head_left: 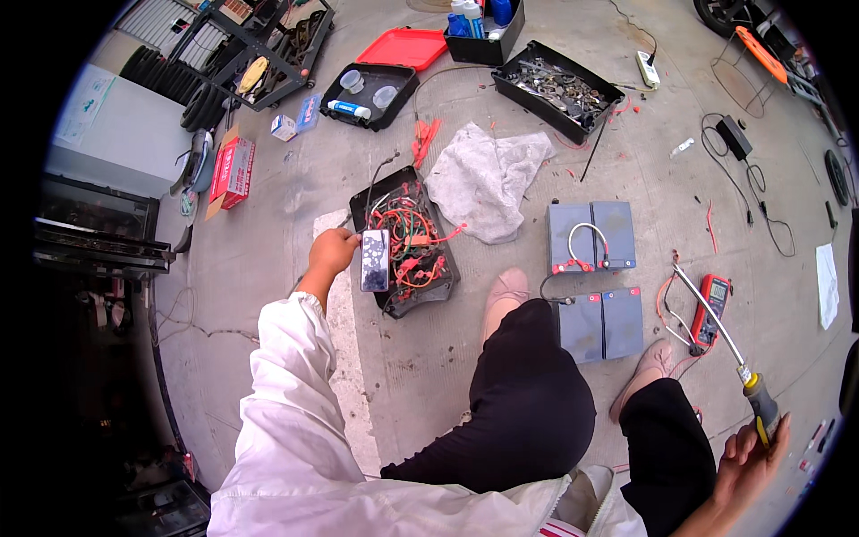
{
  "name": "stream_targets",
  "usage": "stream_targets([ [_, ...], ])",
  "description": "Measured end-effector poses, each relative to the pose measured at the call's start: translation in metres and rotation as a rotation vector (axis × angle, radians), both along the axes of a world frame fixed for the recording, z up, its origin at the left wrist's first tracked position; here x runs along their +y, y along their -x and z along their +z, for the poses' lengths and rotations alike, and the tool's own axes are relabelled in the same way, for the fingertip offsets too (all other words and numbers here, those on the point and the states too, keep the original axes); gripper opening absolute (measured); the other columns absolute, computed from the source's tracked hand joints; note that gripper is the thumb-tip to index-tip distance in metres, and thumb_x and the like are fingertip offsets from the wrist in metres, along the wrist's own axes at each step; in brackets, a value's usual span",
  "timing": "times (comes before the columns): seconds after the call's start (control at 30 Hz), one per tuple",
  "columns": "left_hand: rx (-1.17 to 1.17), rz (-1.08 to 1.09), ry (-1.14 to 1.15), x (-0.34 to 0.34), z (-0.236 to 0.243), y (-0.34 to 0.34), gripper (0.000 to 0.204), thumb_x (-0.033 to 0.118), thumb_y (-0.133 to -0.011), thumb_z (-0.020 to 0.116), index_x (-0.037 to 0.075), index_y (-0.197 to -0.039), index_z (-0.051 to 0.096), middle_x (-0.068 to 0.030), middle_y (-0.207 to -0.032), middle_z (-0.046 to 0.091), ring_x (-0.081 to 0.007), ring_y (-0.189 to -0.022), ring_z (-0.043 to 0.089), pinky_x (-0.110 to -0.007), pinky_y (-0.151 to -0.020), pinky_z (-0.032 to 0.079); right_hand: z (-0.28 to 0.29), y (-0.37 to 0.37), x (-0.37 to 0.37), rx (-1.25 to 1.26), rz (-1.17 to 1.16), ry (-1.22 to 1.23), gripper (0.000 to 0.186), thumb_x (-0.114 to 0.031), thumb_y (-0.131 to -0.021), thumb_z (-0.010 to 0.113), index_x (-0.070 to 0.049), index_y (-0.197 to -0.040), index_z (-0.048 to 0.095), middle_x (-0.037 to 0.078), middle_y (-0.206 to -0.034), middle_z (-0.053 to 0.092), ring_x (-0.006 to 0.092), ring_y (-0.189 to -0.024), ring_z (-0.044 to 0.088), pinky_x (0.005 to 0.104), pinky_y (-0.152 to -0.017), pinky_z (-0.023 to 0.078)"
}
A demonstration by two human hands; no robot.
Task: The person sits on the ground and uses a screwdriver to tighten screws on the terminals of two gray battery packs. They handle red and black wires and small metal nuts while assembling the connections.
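Note:
My left hand [333, 252] pinches the left edge of a smartphone [376, 261] with a dark, spotted screen. The phone is over the near left side of a black plastic tray [438, 302] full of tangled red, orange and green wires [419, 231]. At the lower right, my right hand [753, 456] is closed around the grey and yellow handle of a long screwdriver [716, 320], whose shaft points away to the upper left. Between my hands are several grey block batteries [610, 224] on the floor. A white cable [573, 234] with red ends loops over the far batteries.
A red multimeter [710, 309] with leads lies right of the batteries. Farther off are a grey cloth [488, 179], a black bin of metal parts [557, 88], a black tray with cups [369, 89], and a red box [233, 172]. A charger with cord [735, 136] lies far right.

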State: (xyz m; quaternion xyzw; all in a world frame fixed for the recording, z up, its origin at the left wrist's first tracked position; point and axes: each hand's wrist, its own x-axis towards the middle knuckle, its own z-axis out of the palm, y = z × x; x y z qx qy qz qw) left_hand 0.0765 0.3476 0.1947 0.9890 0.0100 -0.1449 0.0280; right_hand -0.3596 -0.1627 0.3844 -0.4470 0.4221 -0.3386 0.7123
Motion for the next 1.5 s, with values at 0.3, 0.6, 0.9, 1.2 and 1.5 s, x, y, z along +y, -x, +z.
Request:
stream_targets([
  [0.3,-0.097,0.046,-0.261,-0.004,-0.054,-0.039,0.022,0.031,-0.085,0.066,0.015,-0.097,0.074,-0.0129,-0.104,0.070,-0.0307,-0.098,0.066,-0.041,-0.081,0.053,0.008,-0.031,0.005,0.037,0.011,-0.071,0.034,-0.033,-0.100,0.048,-0.001,-0.101,0.056,0.001,-0.063,0.044,0.0099,-0.049,0.033,0.0261,-0.047,0.029],
  [0.6,-0.081,-0.061,0.208,-0.066,-0.132,-0.097,0.023,0.029,-0.085,0.064,0.013,-0.100,0.074,-0.0159,-0.095,0.070,-0.0346,-0.092,0.066,-0.043,-0.081,0.051,0.008,-0.052,0.000,0.167,0.003,-0.111,0.045,-0.039,-0.101,0.042,0.003,-0.094,0.056,0.003,-0.059,0.035,0.0141,-0.052,0.030,0.0300,-0.052,0.029],
  [0.9,0.257,0.152,-0.197,-0.070,-0.185,-0.118,0.028,0.020,-0.084,0.061,0.005,-0.106,0.071,-0.0196,-0.115,0.066,-0.0350,-0.109,0.063,-0.041,-0.092,0.050,-0.003,-0.096,-0.006,0.216,-0.023,-0.124,0.039,-0.035,-0.099,0.049,0.001,-0.086,0.054,0.003,-0.060,0.034,0.0138,-0.053,0.031,0.0292,-0.052,0.029],
  [1.2,0.156,0.013,-0.200,-0.069,-0.185,-0.126,0.030,0.018,-0.087,0.057,0.013,-0.115,0.067,-0.0155,-0.115,0.066,-0.0329,-0.108,0.063,-0.044,-0.090,0.051,-0.015,-0.121,-0.006,0.279,-0.018,-0.098,0.039,-0.035,-0.100,0.048,0.002,-0.094,0.057,0.004,-0.059,0.037,0.0140,-0.052,0.032,0.0290,-0.051,0.030],
  [1.5,0.213,-0.097,-0.374,-0.079,-0.185,-0.129,0.027,0.013,-0.089,0.054,0.011,-0.114,0.065,-0.0161,-0.117,0.065,-0.0325,-0.109,0.064,-0.044,-0.089,0.052,-0.033,-0.099,-0.010,0.326,0.048,0.084,0.038,-0.037,-0.103,0.040,-0.003,-0.114,0.052,0.002,-0.064,0.048,0.0061,-0.040,0.032,0.0208,-0.039,0.028],
])
